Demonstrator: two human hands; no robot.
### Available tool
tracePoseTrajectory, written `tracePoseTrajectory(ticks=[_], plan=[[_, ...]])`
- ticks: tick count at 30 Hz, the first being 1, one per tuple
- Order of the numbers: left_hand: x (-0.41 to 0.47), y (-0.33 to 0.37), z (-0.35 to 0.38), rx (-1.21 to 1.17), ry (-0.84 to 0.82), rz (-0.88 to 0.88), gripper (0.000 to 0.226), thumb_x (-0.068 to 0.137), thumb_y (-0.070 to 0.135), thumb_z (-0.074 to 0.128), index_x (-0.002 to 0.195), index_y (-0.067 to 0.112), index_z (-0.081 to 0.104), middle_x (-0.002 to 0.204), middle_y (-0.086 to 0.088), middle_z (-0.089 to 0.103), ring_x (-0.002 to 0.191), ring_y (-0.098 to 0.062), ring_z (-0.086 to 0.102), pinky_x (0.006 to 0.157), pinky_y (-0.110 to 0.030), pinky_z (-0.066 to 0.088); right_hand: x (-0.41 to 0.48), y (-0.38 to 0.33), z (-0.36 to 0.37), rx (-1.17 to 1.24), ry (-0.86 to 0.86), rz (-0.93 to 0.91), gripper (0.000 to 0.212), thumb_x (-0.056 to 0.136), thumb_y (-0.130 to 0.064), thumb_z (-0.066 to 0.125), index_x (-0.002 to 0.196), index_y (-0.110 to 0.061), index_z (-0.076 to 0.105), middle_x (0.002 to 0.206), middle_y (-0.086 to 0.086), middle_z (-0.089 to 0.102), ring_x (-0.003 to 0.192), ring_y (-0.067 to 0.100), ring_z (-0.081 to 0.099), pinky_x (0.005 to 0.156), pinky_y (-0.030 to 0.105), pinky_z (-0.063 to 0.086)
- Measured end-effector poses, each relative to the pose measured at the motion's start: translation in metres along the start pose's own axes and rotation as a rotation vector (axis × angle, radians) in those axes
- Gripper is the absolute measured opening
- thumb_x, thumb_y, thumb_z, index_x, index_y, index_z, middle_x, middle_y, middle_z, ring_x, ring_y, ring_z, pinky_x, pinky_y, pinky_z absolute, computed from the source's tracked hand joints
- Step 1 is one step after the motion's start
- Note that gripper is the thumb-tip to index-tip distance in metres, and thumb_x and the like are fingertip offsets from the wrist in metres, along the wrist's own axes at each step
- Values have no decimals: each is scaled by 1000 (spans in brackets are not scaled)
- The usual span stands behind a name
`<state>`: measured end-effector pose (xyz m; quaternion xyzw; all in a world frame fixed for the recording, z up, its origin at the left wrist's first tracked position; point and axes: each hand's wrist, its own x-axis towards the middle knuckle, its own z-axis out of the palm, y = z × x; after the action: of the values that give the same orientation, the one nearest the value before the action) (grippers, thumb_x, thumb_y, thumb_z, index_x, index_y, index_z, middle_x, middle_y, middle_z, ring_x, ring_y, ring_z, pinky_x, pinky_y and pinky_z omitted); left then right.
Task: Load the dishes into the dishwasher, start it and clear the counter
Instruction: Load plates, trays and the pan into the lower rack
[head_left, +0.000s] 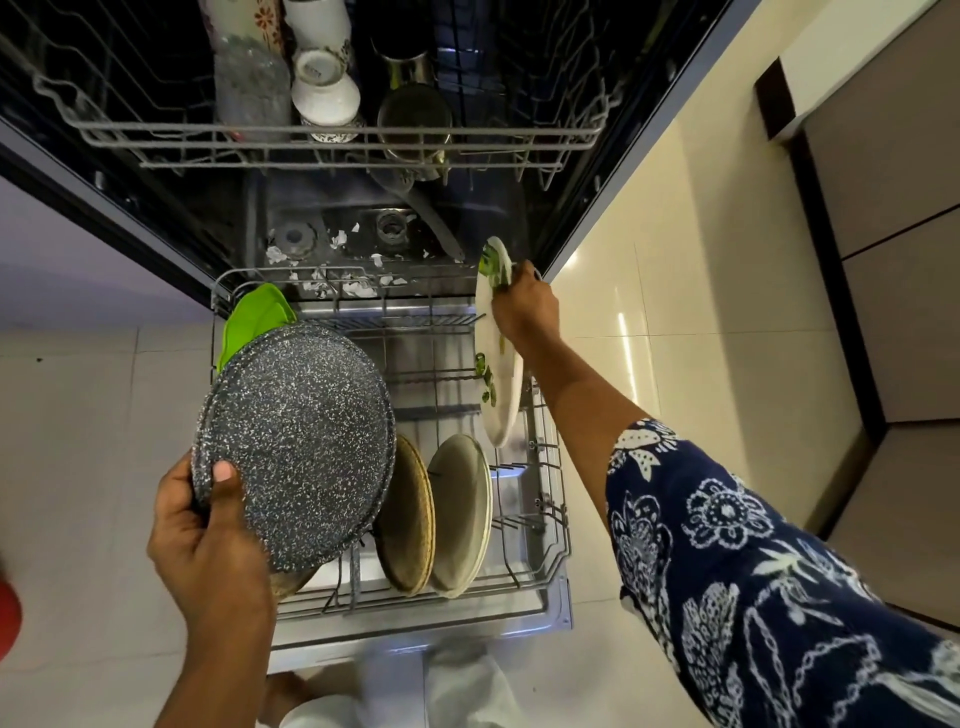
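- Pale floor tiles (649, 260) lie on both sides of the open dishwasher; a dark cabinet edge runs along the far right
- A blue sleeve with a white flower print (753, 571) crosses the near right and hides the floor under it
- The speckled pan (296, 436), dark grey and round, tilts over the left part of the lower rack (545, 519) and hides most of what stands behind it
- The left hand (208, 540) grips the pan's near rim, fingers curled underneath and thumb pressed on top
- The right hand (522, 306) grasps the far rim of a white plate (498, 395), which stands on edge at the right side of the lower rack with green scraps on its face; whether its lower edge sits between the tines cannot be told
- In the lower rack a green plate (254, 317) shows at the far left, just beyond the pan; a brown plate (408, 514) and a beige plate (460, 514) stand upright side by side in the near middle
- The upper rack (156, 127), farther off, holds white cups (324, 93), a clear glass (252, 88) and a steel tumbler (413, 114)
- White scraps (337, 239) litter the dishwasher's bottom between the two racks
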<state>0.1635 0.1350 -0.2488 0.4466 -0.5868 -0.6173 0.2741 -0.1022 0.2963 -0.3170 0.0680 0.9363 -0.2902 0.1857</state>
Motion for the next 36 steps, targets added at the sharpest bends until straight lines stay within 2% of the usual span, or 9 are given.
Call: tracePoseTrajectory(ticks=[9,14,19,23,26,28,30,33,36], plan=[[-9,0,6,-5,-4,-3,18,97,11,49,111,20,57,83,28,68,80,10,61,73,-9,50,10,6,-15,-14,-57,127,40,93,-36,51,126,-16,51,116,8,62,100,28,61,77,33,49],[-14,-7,3,-10,-12,-13,19,97,10,49,113,16,56,82,27,68,80,10,60,76,-9,50,3,14,-17,233,-152,144,56,88,-56,49,130,-19,47,117,8,61,99,30,61,86,43,52],[-19,-14,-3,-6,-8,-26,23,96,12,51,119,12,57,83,22,68,81,8,59,80,-12,50,-23,31,-11,462,-144,155,63,90,-61,42,136,-19,42,114,4,55,100,27,56,87,38,47],[-21,-15,-2,-24,-29,-26,17,97,13,51,107,23,60,88,16,65,81,5,60,77,-13,51,-49,38,-14,546,-114,139,56,93,-55,42,136,-19,40,118,4,55,102,25,58,80,32,47],[-23,-14,0,-2,-48,-27,15,97,16,52,101,27,61,93,12,64,83,1,59,78,-19,52,-84,45,-21,543,151,6,45,95,-41,49,133,-18,44,129,1,54,109,9,49,88,22,40],[-25,-14,-2,3,-82,-27,14,97,17,52,102,26,62,93,11,64,84,-2,59,81,-25,51,-124,55,-25,546,290,-84,40,94,-30,55,131,-19,47,125,-7,54,106,-3,47,89,8,35],[-26,-16,-8,-11,-151,-45,15,97,16,52,107,22,61,93,11,65,86,-4,60,83,-29,51,-166,71,-21,635,224,-115,38,93,-23,58,129,-18,48,118,-14,55,101,-13,50,84,-1,36],[-37,-18,-14,-22,-309,-77,17,96,15,52,110,17,61,98,6,68,92,-9,62,88,-33,51,-222,97,-7,854,-82,-40,46,89,-24,61,132,-20,46,126,-9,57,116,4,54,96,22,46],[-56,-21,-19,19,-467,-101,21,97,5,45,101,21,59,84,22,70,81,6,63,79,-20,51,-260,128,1,1143,-194,164,53,82,-19,63,132,-16,48,118,3,64,107,21,62,88,36,53]])
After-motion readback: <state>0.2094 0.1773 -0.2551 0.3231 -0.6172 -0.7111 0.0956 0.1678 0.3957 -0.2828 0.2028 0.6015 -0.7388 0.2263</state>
